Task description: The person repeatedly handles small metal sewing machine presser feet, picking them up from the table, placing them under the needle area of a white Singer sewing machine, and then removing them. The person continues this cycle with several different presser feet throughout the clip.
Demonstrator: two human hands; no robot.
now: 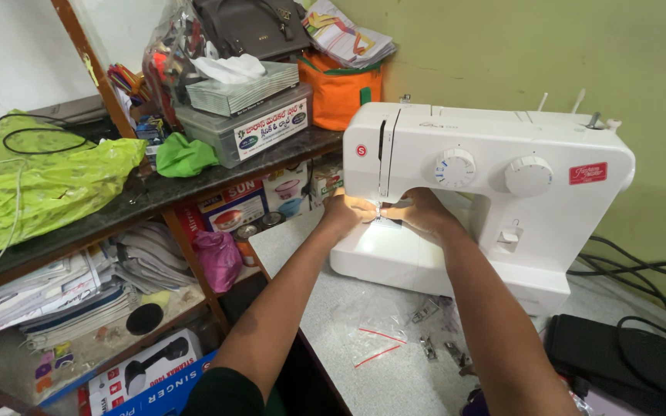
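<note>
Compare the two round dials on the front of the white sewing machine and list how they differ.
The left dial carries blue marks round its face; the right dial looks plain white. The left dial sits nearer the needle end, above the right hand and close to the left hand; the right dial sits nearer the red label. Both are round, white, and mounted on the sewing machine front.

sewing machine (495,185) arm overhead, tight gap beneath, presser feet (441,339) scattered nearside

Two bare forearms, no watch, rings or bangles seen; left hand (346,209) and right hand (423,213) ungloved; dark short sleeve, edged green, at the left upper arm near the frame bottom.
</note>
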